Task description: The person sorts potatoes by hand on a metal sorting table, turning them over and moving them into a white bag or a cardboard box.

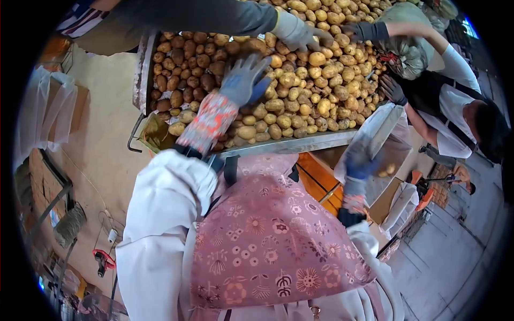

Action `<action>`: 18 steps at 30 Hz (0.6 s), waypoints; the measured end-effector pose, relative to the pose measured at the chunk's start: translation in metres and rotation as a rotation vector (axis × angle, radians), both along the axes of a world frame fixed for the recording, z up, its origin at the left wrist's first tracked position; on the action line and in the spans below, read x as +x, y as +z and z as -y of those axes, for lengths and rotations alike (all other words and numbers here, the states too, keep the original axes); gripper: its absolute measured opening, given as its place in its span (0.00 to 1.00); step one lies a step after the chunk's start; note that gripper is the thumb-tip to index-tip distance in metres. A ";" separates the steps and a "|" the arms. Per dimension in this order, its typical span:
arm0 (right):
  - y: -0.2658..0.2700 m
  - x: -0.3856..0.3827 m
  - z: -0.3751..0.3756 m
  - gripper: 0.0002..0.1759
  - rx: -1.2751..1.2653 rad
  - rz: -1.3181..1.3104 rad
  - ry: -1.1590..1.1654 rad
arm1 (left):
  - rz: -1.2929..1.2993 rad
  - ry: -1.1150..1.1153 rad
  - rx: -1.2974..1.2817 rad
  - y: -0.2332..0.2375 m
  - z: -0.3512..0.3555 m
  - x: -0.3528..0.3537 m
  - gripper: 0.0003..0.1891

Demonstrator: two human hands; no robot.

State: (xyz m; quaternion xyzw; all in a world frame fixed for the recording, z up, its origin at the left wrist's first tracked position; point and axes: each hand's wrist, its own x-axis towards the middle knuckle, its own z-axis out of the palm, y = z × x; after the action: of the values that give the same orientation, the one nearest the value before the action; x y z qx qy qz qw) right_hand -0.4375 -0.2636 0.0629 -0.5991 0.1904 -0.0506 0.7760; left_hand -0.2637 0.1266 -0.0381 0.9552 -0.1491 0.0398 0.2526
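My left hand (243, 80), in a grey and blue glove with a patterned cuff, reaches over the heap of potatoes (326, 96). Its fingers are stretched out and apart at the border between darker, soil-covered potatoes (187, 69) and paler ones. Low on the right is my right hand (361, 163), in a blue glove smeared by motion, so its fingers cannot be made out. It is beside the mouth of a clear plastic bag (388, 125) just beyond the metal table edge. A couple of potatoes (388, 170) show by the bag, blurred.
The metal rim (289, 145) of the sorting table runs before me. Across it, a co-worker's grey-gloved hand (297, 32) touches potatoes; another person's dark-gloved hands (393, 89) are at the right. An orange crate (321, 182) stands below the rim. Filled sacks (409, 48) lie at the far right.
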 end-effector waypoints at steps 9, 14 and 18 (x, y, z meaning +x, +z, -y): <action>-0.063 0.088 -0.245 0.27 -1.294 0.078 1.429 | -0.361 -0.111 0.230 0.001 -0.037 -0.016 0.23; -0.061 0.123 -0.237 0.18 -0.532 -0.018 0.932 | -0.179 -0.042 0.291 -0.009 -0.106 -0.108 0.24; -0.062 0.089 -0.209 0.29 -1.459 0.484 1.518 | -0.184 0.151 -0.041 -0.021 -0.139 -0.160 0.25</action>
State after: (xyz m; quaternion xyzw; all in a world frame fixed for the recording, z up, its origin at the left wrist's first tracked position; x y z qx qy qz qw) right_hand -0.3481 -0.0543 0.0008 -0.8526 -0.4651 0.2252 0.0778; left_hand -0.4235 0.2660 -0.0592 0.9580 -0.0519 -0.0263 0.2808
